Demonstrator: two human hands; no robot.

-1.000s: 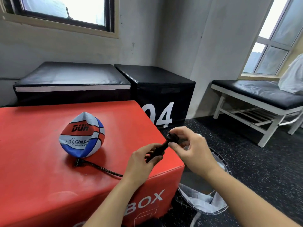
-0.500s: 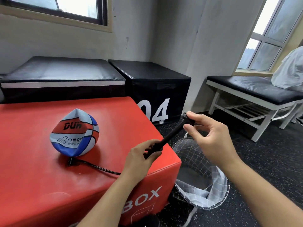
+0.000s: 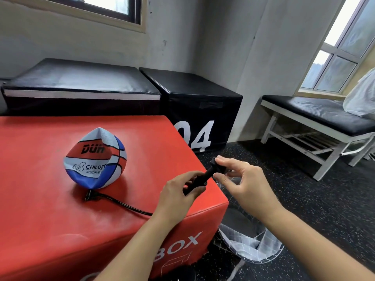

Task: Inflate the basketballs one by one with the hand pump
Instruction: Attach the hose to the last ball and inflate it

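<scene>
Right, my left hand (image 3: 178,191) grips the hand pump (image 3: 199,179) barrel, right hand (image 3: 241,179) pinches its handle; I'd stroke straight, barrel steady, since the basketball (image 3: 95,159) sags on the red box (image 3: 50,220), hose (image 3: 119,203) seemingly plugged underneath

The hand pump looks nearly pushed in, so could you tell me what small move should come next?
Probably draw the handle out again with the right hand while the left hand steadies the hand pump: the basketball is crumpled and the hose reaches under it.

Grey walls (image 3: 233,47); speckled dark floor (image 3: 314,199); black bench (image 3: 316,112) under daylit window (image 3: 336,63).
</scene>
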